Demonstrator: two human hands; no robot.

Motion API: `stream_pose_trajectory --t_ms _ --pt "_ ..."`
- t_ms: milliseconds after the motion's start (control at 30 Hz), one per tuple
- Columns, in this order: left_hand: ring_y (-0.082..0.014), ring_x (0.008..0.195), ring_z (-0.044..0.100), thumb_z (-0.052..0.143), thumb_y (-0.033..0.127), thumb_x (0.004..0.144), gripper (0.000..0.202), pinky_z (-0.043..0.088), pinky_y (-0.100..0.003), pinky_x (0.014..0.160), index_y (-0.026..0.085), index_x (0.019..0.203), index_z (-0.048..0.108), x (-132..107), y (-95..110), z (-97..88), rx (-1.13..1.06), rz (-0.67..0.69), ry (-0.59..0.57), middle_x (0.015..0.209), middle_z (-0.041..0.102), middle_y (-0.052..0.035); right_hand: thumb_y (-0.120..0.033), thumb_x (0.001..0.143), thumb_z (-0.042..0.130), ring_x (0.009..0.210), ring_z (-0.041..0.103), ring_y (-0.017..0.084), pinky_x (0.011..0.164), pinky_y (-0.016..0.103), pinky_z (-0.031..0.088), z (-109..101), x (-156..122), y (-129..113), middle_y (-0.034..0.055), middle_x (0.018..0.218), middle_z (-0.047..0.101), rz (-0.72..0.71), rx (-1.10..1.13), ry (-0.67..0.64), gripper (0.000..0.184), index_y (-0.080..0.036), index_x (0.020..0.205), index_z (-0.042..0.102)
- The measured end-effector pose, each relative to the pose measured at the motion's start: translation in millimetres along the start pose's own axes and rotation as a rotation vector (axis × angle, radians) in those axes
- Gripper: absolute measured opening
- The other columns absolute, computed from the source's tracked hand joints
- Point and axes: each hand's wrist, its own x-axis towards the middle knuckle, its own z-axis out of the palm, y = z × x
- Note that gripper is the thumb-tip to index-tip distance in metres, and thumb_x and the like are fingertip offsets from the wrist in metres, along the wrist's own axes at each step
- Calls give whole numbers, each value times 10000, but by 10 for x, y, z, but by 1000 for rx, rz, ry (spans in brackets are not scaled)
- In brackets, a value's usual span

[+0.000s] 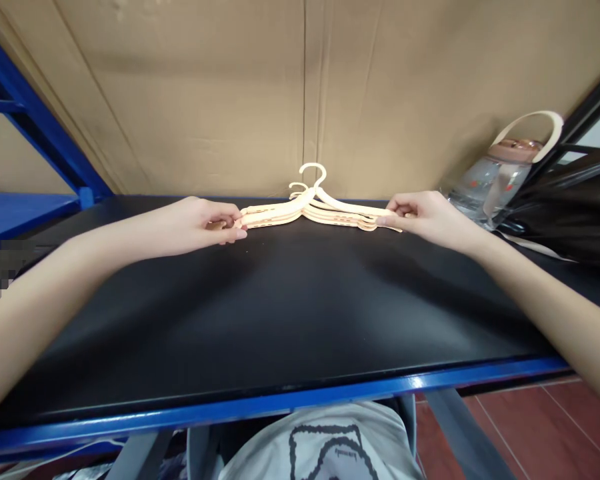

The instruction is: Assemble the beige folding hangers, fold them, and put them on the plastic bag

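Several cream plastic clothes hangers (275, 212) lie stacked at the back of the black tabletop (300, 300), hooks pointing away toward the cardboard. One hook stands higher than the others. My left hand (205, 220) pinches the left end of the stack between thumb and fingers. At the opposite end, my right hand (417, 215) has its thumb and fingers closed on the hangers' right tips. How many hangers each hand grips cannot be made out.
A clear water bottle (497, 177) with a pinkish lid and cream handle leans at the right, beside a black bag (570, 207). Cardboard (205, 87) walls the back. A blue metal frame (45, 133) rises at left; a blue edge (300, 400) runs along the front.
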Motion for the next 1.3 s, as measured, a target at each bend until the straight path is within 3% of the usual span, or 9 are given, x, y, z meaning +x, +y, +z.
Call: stream_pose_trajectory --t_ms 133,267,367,500,600,967,1133,1300 --pt "-153 617 532 460 545 859 383 365 -241 580 201 857 630 22 -22 -15 -17 -24 34 683 626 8 -658 787 560 572 453 123 540 253 306 11 23 51 -10 587 526 5 14 -1 481 -183 726 606" --pt "-131 576 492 450 512 891 343 339 -236 594 201 858 589 41 -46 15 126 -66 274 657 585 19 -602 778 603 601 472 133 560 253 326 45 56 144 -8 644 554 -22 -1 3 414 -191 827 617" --pt "-126 628 491 451 441 912 294 336 -229 623 177 883 576 49 -55 49 189 -85 445 726 580 2 -567 803 580 677 532 159 616 267 373 70 89 219 35 786 637 -37 30 87 401 -182 906 627" --pt "-156 723 535 446 388 912 264 365 -253 681 158 903 575 101 -46 134 240 -67 552 849 610 -43 -545 851 518 642 511 156 615 277 371 94 164 306 37 749 625 5 -17 204 405 -175 957 643" --pt "-193 787 586 422 394 909 262 392 -271 710 185 916 580 170 -20 203 218 -79 567 885 636 -57 -535 809 579 646 509 157 617 280 382 123 269 404 31 783 634 -7 -34 206 453 -184 1092 626" --pt "-286 872 642 368 488 916 390 399 -320 650 211 1027 618 296 66 313 283 -193 484 1009 704 -74 -473 785 579 963 639 273 886 417 476 284 493 780 118 1059 699 19 23 155 427 -168 1071 666" --pt "-287 885 655 364 486 927 376 400 -323 644 220 996 621 312 110 367 303 -226 496 1004 710 -66 -461 795 578 1048 635 284 956 441 463 314 509 862 109 1136 696 42 16 141 422 -181 1097 669" --pt "-291 895 656 353 488 928 392 415 -333 655 213 981 628 309 123 372 306 -229 477 1014 706 -71 -473 819 570 1110 627 270 991 419 459 323 571 895 80 1193 687 53 15 42 412 -208 1116 676"
